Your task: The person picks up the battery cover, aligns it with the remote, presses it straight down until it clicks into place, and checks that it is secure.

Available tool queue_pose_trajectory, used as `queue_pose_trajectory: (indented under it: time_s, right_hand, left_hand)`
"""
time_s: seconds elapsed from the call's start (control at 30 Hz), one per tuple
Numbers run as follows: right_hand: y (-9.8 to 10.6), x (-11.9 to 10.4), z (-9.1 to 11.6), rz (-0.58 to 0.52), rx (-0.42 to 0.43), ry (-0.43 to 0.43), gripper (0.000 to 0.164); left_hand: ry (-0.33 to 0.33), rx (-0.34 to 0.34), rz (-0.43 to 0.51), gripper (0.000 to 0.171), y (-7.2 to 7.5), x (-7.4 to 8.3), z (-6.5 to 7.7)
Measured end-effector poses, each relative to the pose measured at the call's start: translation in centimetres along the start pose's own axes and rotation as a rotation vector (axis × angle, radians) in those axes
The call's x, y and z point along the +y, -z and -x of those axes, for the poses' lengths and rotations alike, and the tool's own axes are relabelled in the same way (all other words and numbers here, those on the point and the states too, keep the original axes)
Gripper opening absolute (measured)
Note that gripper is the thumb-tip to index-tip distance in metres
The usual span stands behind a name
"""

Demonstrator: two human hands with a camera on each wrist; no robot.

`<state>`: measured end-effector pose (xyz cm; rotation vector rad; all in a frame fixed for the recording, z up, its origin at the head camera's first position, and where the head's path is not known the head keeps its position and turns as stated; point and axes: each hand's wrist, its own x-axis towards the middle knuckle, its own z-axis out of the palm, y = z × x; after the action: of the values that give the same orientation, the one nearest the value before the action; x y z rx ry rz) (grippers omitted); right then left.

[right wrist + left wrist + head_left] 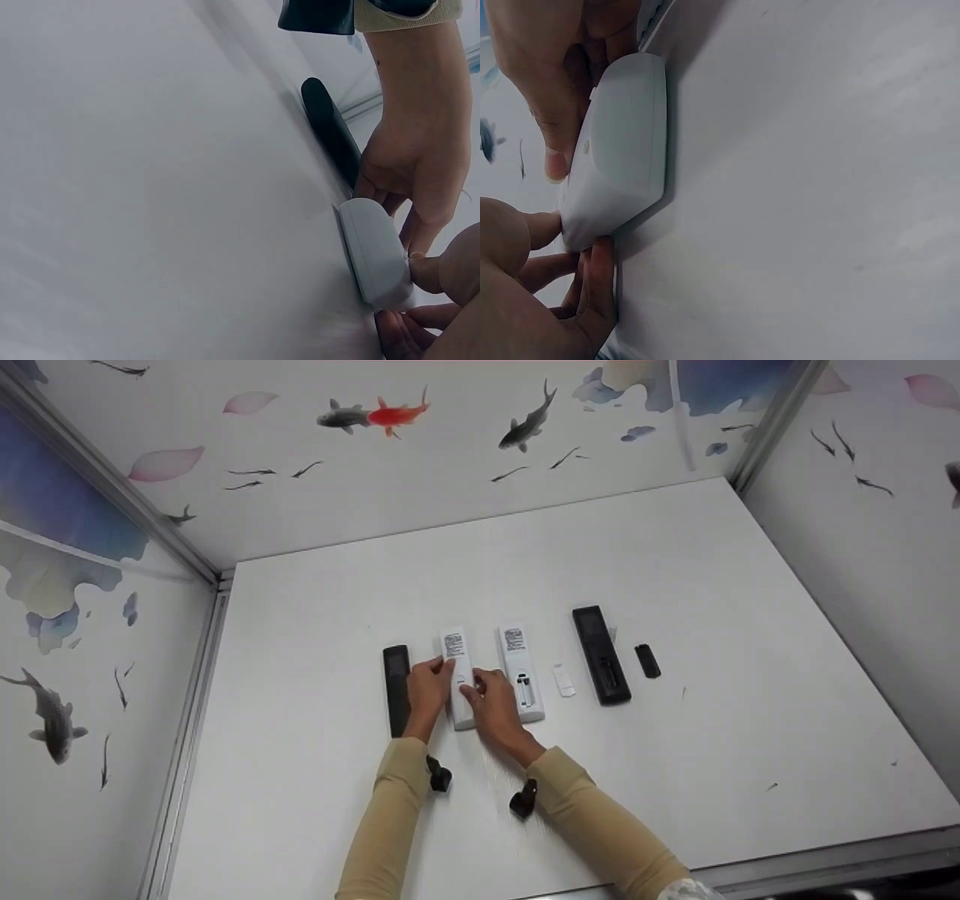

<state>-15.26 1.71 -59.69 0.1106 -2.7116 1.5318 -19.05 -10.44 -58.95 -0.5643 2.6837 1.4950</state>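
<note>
A white remote control (461, 715) lies face down on the table, label at its far end, between the two hands. My left hand (426, 691) grips its left edge, thumb on the back and fingers down the side, as the left wrist view shows. From the other side my right hand (496, 706) holds the remote's near half, its thumb pressing the back by the battery cover and its fingers against the right edge. In the right wrist view, the rounded near end of the remote (371, 247) shows between both hands.
Left of the hands lies a black remote (395, 682), partly hidden. To the right are a second white remote (516, 656) with its battery compartment uncovered, a white battery cover (563, 680), another black remote (598, 649) and a black cover (647, 661). Printed walls enclose the table.
</note>
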Motion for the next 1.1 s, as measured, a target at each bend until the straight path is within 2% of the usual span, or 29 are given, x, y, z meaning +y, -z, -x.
queue_pose_trajectory:
  time_s: [0.67,1.1]
  right_hand:
    - [-0.14,0.35,0.06,0.076,0.021,0.044,0.033]
    - [-0.10,0.34,-0.03,0.048,-0.002,0.015,0.039]
  left_hand:
    - [0.048,0.015,-0.008,0.035,-0.24,0.04,-0.02]
    - [0.038,0.025,-0.018,0.035,-0.07,0.23,0.39]
